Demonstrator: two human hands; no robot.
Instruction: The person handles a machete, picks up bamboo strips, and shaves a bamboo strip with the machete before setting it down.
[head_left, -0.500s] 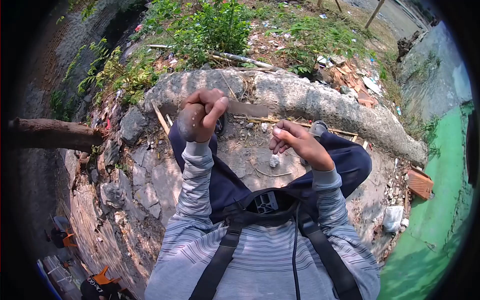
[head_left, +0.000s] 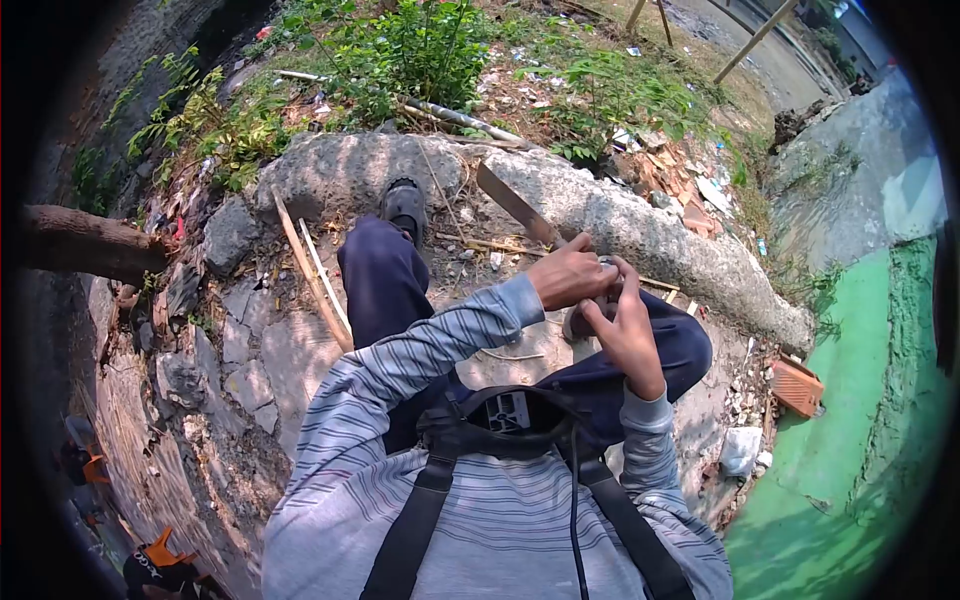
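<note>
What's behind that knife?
Part of a rough stone ledge shows behind the knife; whatever the knife directly covers can't be seen.

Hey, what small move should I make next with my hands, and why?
Perhaps ease the right hand back slightly: its fingertips are close beside the left hand, which holds the long blade, so a slip could catch them.

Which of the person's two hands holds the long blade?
The left hand: the blade juts from its grip, pointing away from the body. The right hand, close beside it, has no blade extending from it.
</note>
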